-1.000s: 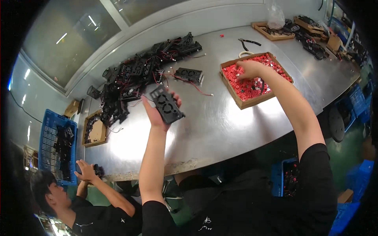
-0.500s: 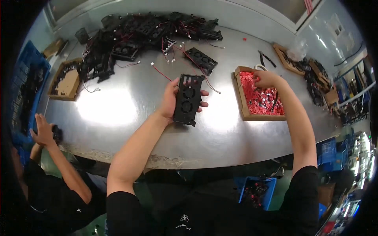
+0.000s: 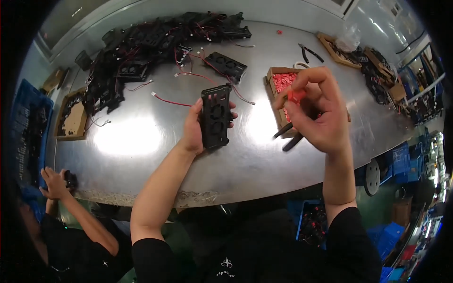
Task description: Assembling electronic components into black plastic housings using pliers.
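Note:
My left hand point(image 3: 192, 128) is wrapped round a black plastic housing point(image 3: 215, 120) with round fan-shaped openings, held tilted over the metal table. A red wire with a white plug point(image 3: 172, 102) trails from its left side. My right hand point(image 3: 325, 111) is raised in front of the shallow cardboard box point(image 3: 271, 89) of small red plastic pieces point(image 3: 284, 80). Thumb and fingertips pinch one or more small red pieces point(image 3: 296, 96); the exact number is unclear. Two black prongs, perhaps tool handles point(image 3: 293, 141), stick out below the same hand; the rest of them is hidden.
Another black housing point(image 3: 225, 66) lies beyond my left hand, before a large pile of wired housings point(image 3: 155, 40). Black-handled pliers point(image 3: 311, 53) lie at the far right. A cardboard box point(image 3: 71, 115) stands at left, near a co-worker's hands point(image 3: 55, 183).
My right hand has lifted out of the red pieces and come nearer, turned palm inward, with red in its fingertips. The left hand still holds the housing. The whole view has shifted slightly.

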Motion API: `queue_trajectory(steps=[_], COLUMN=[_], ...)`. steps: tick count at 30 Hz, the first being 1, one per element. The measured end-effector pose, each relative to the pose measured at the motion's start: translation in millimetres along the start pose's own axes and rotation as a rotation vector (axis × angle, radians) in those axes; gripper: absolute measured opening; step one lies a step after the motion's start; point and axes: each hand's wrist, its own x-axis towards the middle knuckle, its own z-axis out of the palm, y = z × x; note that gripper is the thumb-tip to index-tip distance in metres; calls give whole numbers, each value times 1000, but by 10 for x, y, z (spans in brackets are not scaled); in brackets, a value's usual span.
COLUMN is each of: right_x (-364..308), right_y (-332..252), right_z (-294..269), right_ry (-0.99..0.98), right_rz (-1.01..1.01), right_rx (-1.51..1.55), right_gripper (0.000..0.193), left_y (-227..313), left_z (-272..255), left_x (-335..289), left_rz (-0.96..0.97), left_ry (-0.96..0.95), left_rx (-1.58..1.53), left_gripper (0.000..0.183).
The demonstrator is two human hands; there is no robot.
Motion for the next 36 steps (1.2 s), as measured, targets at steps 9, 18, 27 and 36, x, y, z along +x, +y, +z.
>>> queue_trajectory(steps=[9,18,27,36], right_x=[-219,-314,-373,-383], right_y=[753,766,703,710], right_z=[977,1027,994,976], right_ry=[-68,-128,76,-2], right_rz=[469,408,193,207], right_rx=[973,1065,544,663], right_gripper=[29,31,25,23], left_y=[-81,-143,-144,-73], left_z=[66,391,406,407], left_x=[-47,-175,-216,-236], left_rz=[101,125,138,160], left_ry=[46,35,73,49], left_rx=[217,502,542,671], left_gripper=[72,100,101,102])
